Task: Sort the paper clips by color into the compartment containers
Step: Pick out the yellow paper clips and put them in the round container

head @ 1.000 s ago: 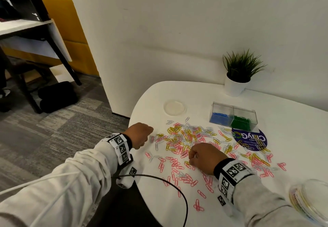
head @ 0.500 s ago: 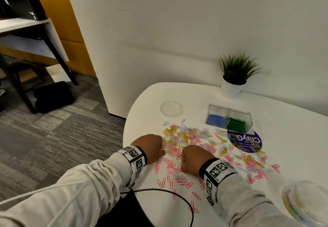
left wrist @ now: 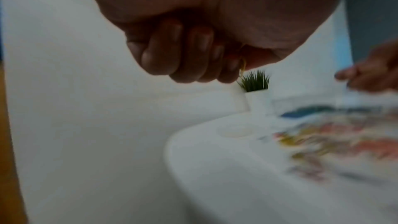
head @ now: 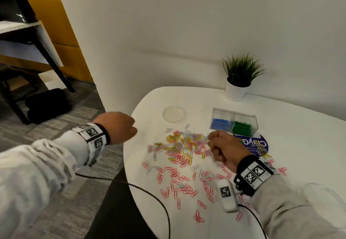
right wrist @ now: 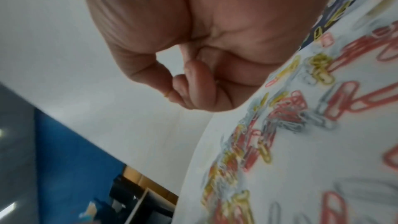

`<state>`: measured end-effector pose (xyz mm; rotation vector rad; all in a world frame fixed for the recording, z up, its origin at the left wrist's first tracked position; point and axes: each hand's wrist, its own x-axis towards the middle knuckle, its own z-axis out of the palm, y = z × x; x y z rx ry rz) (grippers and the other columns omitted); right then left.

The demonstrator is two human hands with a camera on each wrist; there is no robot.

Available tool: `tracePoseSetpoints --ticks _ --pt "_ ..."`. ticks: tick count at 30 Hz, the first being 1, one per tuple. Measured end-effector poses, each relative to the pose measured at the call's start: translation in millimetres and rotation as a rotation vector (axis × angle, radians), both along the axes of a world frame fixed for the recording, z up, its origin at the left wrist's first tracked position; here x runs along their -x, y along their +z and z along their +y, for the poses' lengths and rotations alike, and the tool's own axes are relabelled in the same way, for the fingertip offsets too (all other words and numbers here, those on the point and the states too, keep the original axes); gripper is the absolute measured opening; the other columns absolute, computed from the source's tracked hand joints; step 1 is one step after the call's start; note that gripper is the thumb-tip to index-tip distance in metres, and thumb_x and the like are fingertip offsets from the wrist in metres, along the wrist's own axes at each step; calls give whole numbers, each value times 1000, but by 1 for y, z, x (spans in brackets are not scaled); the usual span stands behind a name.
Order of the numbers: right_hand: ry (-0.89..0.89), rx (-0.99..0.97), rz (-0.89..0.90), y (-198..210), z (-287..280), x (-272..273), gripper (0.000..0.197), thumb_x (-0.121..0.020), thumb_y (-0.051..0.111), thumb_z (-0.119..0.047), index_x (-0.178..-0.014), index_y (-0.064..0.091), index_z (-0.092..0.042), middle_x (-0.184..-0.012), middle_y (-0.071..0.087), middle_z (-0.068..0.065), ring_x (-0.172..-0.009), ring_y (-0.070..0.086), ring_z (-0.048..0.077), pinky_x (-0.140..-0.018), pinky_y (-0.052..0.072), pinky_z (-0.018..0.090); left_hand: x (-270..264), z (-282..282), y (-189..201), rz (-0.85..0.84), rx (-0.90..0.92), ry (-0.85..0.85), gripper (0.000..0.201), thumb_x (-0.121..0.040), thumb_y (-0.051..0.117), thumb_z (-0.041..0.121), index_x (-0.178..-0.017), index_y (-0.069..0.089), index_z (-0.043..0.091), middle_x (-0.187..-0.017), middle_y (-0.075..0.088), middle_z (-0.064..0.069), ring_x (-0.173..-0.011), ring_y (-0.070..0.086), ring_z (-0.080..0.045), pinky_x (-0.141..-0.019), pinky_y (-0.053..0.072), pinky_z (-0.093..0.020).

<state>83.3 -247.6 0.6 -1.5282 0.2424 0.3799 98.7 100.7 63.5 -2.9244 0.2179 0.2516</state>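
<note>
**Both hands raised with yellow clips, pile unsorted on surface**

Head view. White rounded surface (head: 299, 136). Loose paper clips (head: 185, 156), pink, yellow and pale, spread from mid-surface toward the near edge; pink ones dominate the near part, yellow and pale ones the middle. Clear two-compartment container (head: 235, 122) stands toward the far edge: left compartment holds blue clips, right compartment green ones. A dark round sticker (head: 252, 144) lies just in front of it, some yellow clips on top. Shallow clear dish (head: 174, 115) sits near the far-left edge; a potted plant (head: 238, 81) stands at the far edge by the wall. Left hand (head: 117, 127) is off the left edge of the surface, raised, fingers curled. Right hand (head: 226, 149) is over the right part of the pile, fingers curled, a yellow clip (head: 211, 143) showing at its fingertips.

Left wrist view. Left hand grip: fingers (left wrist: 183, 54) curled tight into the palm; a thin yellow strip, likely a clip, pokes out between fingers and thumb. View blurred; surface and pile smeared.

Right wrist view. Right hand grip: thumb and curled fingers (right wrist: 193, 81) pinched together, a bit of yellow clip visible at the pinch. Pile lies below, blurred.
</note>
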Motion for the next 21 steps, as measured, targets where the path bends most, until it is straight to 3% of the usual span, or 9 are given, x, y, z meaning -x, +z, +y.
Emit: tracePoseSetpoints --ticks 2,4,6,8,10,12,14,17,21 --pt "-71 -156 68 8 -6 -5 23 -87 39 4 -94 59 -5 -69 46 5 -52 37 14 -45 27 28 -10 35 43 -38 -260 -82 34 -91 32 52 -82 52 26 -79 57 9 -71 56 -13 -68 52 -31" --pt "-99 -290 124 15 -5 -7 22 -86 35 2 -84 55 -6 -68 46 6 -54 39 15 -46 30 27 -24 65 88 -40 -470 -149 31 -94 30 51 -83 49 29 -78 54 11 -69 55 -9 -62 48 -28" --pt "-84 -303 175 16 2 -9 21 -86 36 -1 -78 53 -8 -68 50 9 -54 43 18 -44 33 27 -41 90 122 -34 -559 -180 29 -96 31 50 -88 52 32 -85 56 15 -75 57 -8 -69 49 -28" --pt "-22 -107 191 11 14 -12 18 -88 42 -5 -77 56 -8 -67 52 10 -53 45 19 -45 35 27 -56 104 131 44 -772 -290 28 -101 29 40 -112 54 33 -110 57 12 -99 59 -13 -89 49 -32" --pt "180 367 72 0 28 -14 13 -89 51 -10 -81 60 -6 -71 56 6 -56 48 18 -48 39 27 -66 101 116 131 -936 -389 38 -103 30 29 -138 44 22 -135 50 4 -122 53 -20 -102 44 -36" --pt "481 869 -178 -14 37 -14 11 -90 59 -21 -91 64 -12 -87 64 -1 -76 59 18 -64 48 27 -60 78 88 168 -921 -458 46 -105 29 30 -150 32 20 -151 39 3 -136 43 -18 -112 36 -34" --pt "606 1084 -306 -22 41 -10 14 -88 64 -33 -97 61 -22 -99 61 -7 -92 57 16 -78 47 28 -43 50 54 207 -784 -532 49 -107 23 35 -153 26 19 -157 34 2 -140 39 -17 -115 31 -31" --pt "587 1129 -308 -28 41 -9 24 -85 69 -42 -99 59 -25 -101 58 -6 -94 54 15 -82 47 30 -24 18 10 215 -571 -593 43 -107 20 41 -138 41 19 -138 52 -1 -121 57 -23 -102 45 -38" --pt "578 1119 -316 -30 45 -11 16 -88 66 -31 -101 62 -23 -104 59 -4 -95 54 15 -83 46 27 -11 -5 -28 168 -400 -574 34 -103 28 41 -117 47 16 -113 60 -2 -97 64 -28 -86 52 -39"
